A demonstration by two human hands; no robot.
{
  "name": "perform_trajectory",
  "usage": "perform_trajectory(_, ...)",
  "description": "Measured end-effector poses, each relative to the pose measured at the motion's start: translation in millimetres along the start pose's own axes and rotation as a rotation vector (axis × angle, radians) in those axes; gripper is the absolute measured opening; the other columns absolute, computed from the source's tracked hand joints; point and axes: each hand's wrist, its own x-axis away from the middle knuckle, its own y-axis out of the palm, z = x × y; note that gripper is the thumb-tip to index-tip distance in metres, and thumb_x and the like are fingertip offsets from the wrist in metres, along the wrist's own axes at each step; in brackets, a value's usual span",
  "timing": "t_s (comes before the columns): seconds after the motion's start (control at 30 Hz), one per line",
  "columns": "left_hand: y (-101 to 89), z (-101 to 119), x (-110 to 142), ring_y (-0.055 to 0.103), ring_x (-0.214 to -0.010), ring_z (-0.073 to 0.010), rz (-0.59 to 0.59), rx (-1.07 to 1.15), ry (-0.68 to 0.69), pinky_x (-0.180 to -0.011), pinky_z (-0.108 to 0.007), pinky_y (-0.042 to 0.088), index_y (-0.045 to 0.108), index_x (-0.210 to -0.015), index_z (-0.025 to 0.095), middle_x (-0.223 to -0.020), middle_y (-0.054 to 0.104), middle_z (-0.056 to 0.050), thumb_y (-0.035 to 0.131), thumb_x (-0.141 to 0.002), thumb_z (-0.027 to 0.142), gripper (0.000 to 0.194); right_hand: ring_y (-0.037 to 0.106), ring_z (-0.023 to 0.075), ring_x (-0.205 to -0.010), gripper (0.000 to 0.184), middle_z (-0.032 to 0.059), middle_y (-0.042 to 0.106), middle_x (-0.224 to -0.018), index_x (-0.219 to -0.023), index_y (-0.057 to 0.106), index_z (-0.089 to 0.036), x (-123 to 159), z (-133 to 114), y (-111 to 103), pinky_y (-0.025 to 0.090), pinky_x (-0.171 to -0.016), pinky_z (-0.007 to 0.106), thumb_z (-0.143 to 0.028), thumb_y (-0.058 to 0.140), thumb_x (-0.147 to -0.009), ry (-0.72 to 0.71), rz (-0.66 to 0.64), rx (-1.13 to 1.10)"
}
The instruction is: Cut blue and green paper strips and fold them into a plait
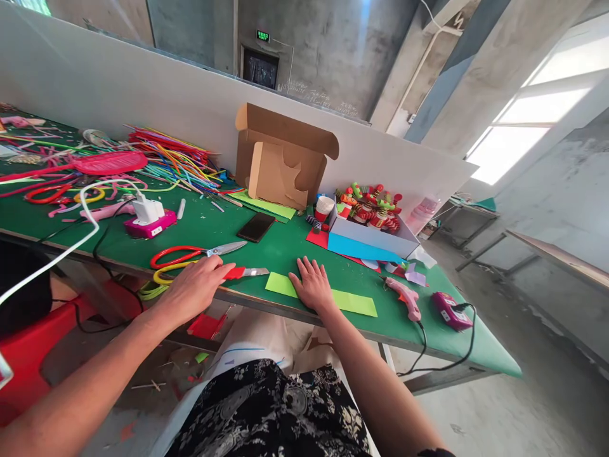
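My right hand (313, 285) lies flat, fingers spread, on a light green paper strip (354, 302) at the near edge of the green table (280, 247). My left hand (197, 287) rests over the yellow handles of a pair of scissors (162, 277), whose red-gripped blade end (245, 272) sticks out past my fingers. A second pair of scissors with red handles (190, 254) lies just beyond that hand. Whether my left hand grips the yellow scissors or only covers them is unclear.
A black phone (256, 226), an open cardboard box (280, 162), a blue-and-white box of small figures (373, 231), a pink glue gun (404, 297) with its pink plug block (450, 310), a white charger (147, 209) and a pile of coloured sticks (171, 158) lie on the table.
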Motion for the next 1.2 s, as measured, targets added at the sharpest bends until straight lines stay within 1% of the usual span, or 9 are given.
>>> perform_trajectory(0.17,-1.4,5.9,-0.3,0.065,-0.09,-0.0282,0.011,0.006,0.014,-0.078,-0.04,0.05,0.066,-0.125,0.02,-0.105,0.064,-0.014,0.024,-0.097,0.024,0.051,0.025,0.0308,-0.152,0.064,0.0099,0.032,-0.162,-0.156,0.035,-0.016,-0.1,-0.1,0.3,0.017,-0.124,0.049,-0.052,0.032,-0.104,-0.001,0.004,0.004)
perform_trajectory(0.3,-1.3,3.4,1.0,0.064,-0.09,-0.0279,0.007,-0.006,0.03,-0.079,-0.04,0.05,0.066,-0.126,0.019,-0.102,0.064,-0.014,0.023,-0.097,0.023,0.051,0.025,0.0298,-0.152,0.063,0.0097,0.033,-0.162,-0.156,0.035,-0.017,-0.3,0.3,0.6,0.017,-0.123,0.049,-0.053,0.03,-0.104,0.0,0.007,0.0)
perform_trajectory(0.47,0.0,-4.3,1.9,0.062,-0.09,-0.0275,0.004,-0.065,-0.011,-0.078,-0.04,0.049,0.062,-0.13,0.016,-0.103,0.063,-0.014,0.029,-0.095,0.017,0.048,0.024,0.03,-0.152,0.065,0.0092,0.031,-0.163,-0.156,0.034,-0.018,0.5,-1.4,-1.9,0.016,-0.124,0.049,-0.055,0.028,-0.103,0.01,-0.01,-0.004)
perform_trajectory(0.6,-0.3,-3.2,2.2,0.062,-0.094,-0.0266,-0.016,-0.086,0.019,-0.081,-0.038,0.047,0.062,-0.129,0.015,-0.103,0.062,-0.013,0.029,-0.094,0.011,0.048,0.023,0.0298,-0.152,0.065,0.0091,0.03,-0.163,-0.156,0.034,-0.017,0.6,-2.0,-2.3,0.015,-0.124,0.048,-0.055,0.028,-0.104,0.018,-0.02,-0.005)
perform_trajectory(0.67,-0.9,-0.7,2.8,0.062,-0.094,-0.0267,-0.002,-0.057,0.031,-0.081,-0.038,0.047,0.062,-0.128,0.015,-0.103,0.062,-0.013,0.029,-0.096,0.013,0.046,0.023,0.0301,-0.152,0.066,0.0086,0.03,-0.163,-0.156,0.034,-0.017,0.4,-1.7,-1.9,0.015,-0.124,0.048,-0.056,0.026,-0.104,0.016,-0.02,-0.001)
perform_trajectory(0.83,-2.8,5.8,3.3,0.062,-0.089,-0.0246,0.019,0.047,0.037,-0.077,-0.036,0.046,0.064,-0.124,0.021,-0.103,0.061,-0.011,0.032,-0.097,0.018,0.043,0.023,0.0299,-0.152,0.068,0.0091,0.03,-0.163,-0.156,0.034,-0.018,1.7,-2.2,-3.4,0.015,-0.124,0.048,-0.059,0.023,-0.103,0.013,-0.021,-0.004)
perform_trajectory(0.97,-3.4,8.7,2.0,0.061,-0.087,-0.0243,0.006,0.065,0.033,-0.076,-0.036,0.047,0.067,-0.119,0.019,-0.103,0.061,-0.012,0.029,-0.098,0.019,0.043,0.023,0.0315,-0.152,0.069,0.0074,0.03,-0.163,-0.156,0.036,-0.023,4.6,-3.5,-7.1,0.014,-0.124,0.051,-0.064,0.025,-0.101,-0.018,-0.029,-0.011)
perform_trajectory(1.07,-1.8,6.4,3.1,0.061,-0.088,-0.023,0.001,0.085,0.039,-0.077,-0.036,0.048,0.068,-0.117,0.021,-0.102,0.061,-0.01,0.031,-0.097,0.019,0.042,0.022,0.0322,-0.153,0.072,0.0069,0.028,-0.164,-0.156,0.034,-0.024,5.8,-4.0,-8.8,0.014,-0.124,0.052,-0.067,0.026,-0.099,-0.03,-0.035,-0.002)
perform_trajectory(1.2,2.0,0.2,8.3,0.062,-0.09,-0.0221,-0.015,0.152,0.074,-0.081,-0.035,0.05,0.067,-0.123,0.02,-0.103,0.062,-0.009,0.034,-0.096,0.019,0.042,0.021,0.0329,-0.153,0.074,0.0068,0.028,-0.164,-0.157,0.033,-0.024,6.0,-4.9,-10.0,0.013,-0.124,0.052,-0.069,0.026,-0.098,-0.026,-0.047,0.002)
